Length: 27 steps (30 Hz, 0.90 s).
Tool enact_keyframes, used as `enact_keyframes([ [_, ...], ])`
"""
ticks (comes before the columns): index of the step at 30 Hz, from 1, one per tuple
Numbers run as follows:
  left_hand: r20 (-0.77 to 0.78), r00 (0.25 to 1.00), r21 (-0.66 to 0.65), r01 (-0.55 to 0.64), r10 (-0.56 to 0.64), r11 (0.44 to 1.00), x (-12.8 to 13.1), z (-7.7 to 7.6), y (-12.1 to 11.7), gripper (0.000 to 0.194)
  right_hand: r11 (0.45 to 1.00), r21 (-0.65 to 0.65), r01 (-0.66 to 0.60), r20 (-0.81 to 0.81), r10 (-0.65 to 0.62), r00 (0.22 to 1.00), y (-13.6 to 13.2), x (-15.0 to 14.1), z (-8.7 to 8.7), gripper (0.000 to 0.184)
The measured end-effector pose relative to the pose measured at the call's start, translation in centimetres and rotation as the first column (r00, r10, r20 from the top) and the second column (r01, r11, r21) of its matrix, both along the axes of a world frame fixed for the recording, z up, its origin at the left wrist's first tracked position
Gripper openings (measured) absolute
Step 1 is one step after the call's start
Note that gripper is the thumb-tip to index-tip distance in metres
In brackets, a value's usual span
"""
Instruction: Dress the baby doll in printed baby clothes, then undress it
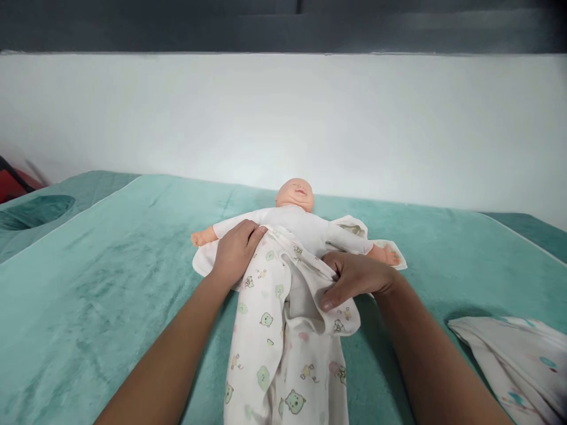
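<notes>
Plush teal fabric with a short, streaky nap makes the cover (146,283) beneath the doll (299,221), and pale seams run through it on both sides of the doll. Beyond the doll's head stands a smooth white wall (283,124), topped by a dark panel (283,26); something red and black (15,183) shows far to the left of the doll.

Lying on its back, the doll has a rounded, bald head of smooth, plastic-looking material, with similar small hands at the ends of its spread arms. Plain white fabric covers its torso and sleeves. Soft white cloth, folded at the edges, lies beneath and beside both its arms.

Over the doll's lower half and toward the viewer stretches the garment (263,342), thin white cloth printed with green bear faces, small yellow figures and pink shapes. Its front opens in a curved flap with a narrow white border, baring a plain pale inside. Left hand (239,251) pinches the garment's upper edge at the left of the doll's waist, thumb against the cloth; right hand (354,274) grips the flap between thumb and fingers, right of the waist.

Right of the doll and nearer the viewer, a crumpled white cloth (516,354) bears teal marks.
</notes>
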<state>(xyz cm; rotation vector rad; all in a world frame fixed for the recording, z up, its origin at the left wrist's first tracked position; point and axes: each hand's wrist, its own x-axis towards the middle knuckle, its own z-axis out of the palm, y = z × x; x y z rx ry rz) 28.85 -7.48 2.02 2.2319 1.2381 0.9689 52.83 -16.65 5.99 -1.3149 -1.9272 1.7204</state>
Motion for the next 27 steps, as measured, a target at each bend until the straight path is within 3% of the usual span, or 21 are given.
enact_keyframes([
  [3,0.049,0.999,0.094,0.018,-0.023,0.995,0.1,0.3,-0.3,0.024,0.997,-0.029,0.077,-0.008,-0.078,0.997,0.0,-0.1,-0.3,0.034],
  [6,0.082,0.986,0.145,0.132,-0.145,0.981,0.0,1.1,-0.9,0.016,0.993,-0.042,0.106,-0.082,-0.109,0.991,0.1,-0.1,-0.6,0.030],
  [10,0.053,0.974,0.184,0.206,-0.219,0.961,0.1,1.7,-1.7,0.014,0.990,-0.049,0.134,-0.177,-0.141,0.974,0.2,-0.1,-0.7,0.030],
  [16,-0.030,0.965,0.229,0.262,-0.262,0.937,0.4,2.0,-2.3,0.025,0.985,0.010,0.171,-0.179,-0.167,0.970,0.3,-0.2,-1.1,0.032],
  [21,-0.022,0.973,0.240,0.229,-0.230,0.944,0.6,1.9,-2.4,0.021,0.982,0.003,0.186,-0.164,-0.183,0.969,0.3,-0.2,-1.3,0.037],
  [27,-0.019,0.982,0.328,0.184,-0.188,0.927,0.8,1.3,-2.6,0.041,0.983,-0.005,0.185,-0.105,-0.184,0.977,0.5,-0.1,-1.6,0.037],
])
